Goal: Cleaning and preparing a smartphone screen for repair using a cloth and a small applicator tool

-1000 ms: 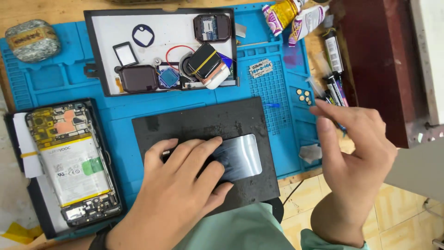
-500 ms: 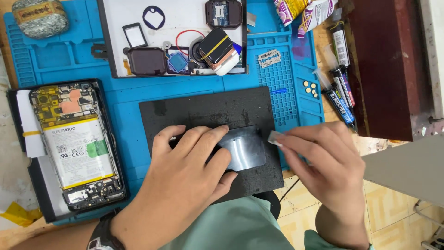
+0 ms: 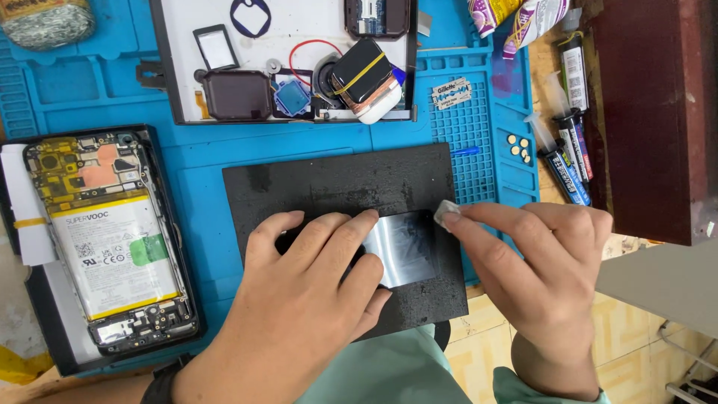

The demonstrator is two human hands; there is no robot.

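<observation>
One blue work mat (image 3: 202, 161) covers the desk. On it lie one black pad (image 3: 336, 183), one white parts tray (image 3: 299, 22) and one opened phone (image 3: 108, 239) showing its battery. One glossy glass panel (image 3: 407, 247) rests on the pad's near right part. The left hand (image 3: 303, 299) presses flat on it, fingers spread. The right hand (image 3: 542, 265) pinches one small razor blade (image 3: 446, 215) at the panel's upper right corner. Three syringe tubes (image 3: 565, 142) lie to the right.

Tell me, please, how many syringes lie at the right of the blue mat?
3. One syringe lies nearest the mat, a second beside it, a third farther up by the dark red box. Others may be hidden.
</observation>
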